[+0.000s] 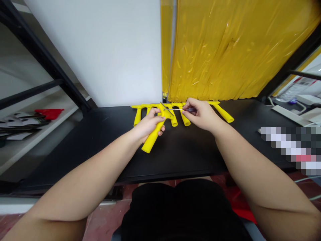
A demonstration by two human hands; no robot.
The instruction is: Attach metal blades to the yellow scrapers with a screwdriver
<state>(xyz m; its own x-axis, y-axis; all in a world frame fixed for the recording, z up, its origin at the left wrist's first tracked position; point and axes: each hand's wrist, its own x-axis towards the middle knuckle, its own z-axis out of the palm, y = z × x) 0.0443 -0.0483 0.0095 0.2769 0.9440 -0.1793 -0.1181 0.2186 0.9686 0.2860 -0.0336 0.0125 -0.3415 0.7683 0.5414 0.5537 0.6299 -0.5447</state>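
Note:
My left hand (152,126) is wrapped round the handle of a yellow T-shaped scraper (151,142), which I hold tilted above the black table. Its handle end is round and hollow, and a thin grey edge runs along the head. In my right hand (200,113) is a screwdriver (173,109) with a dark handle and a slim metal shaft. The shaft points left, and its tip meets the scraper's head near my left thumb. Behind the hands, several more yellow T-shaped scrapers (185,118) lie in a row, handles toward me; one scraper (225,113) lies at the right end.
The black table (160,164) runs across in front of me. At its back stand a white panel (112,50) and a yellow plastic-wrapped surface (225,50). Black frame posts (50,57) rise at the sides. On the left, a shelf holds a red item (51,113).

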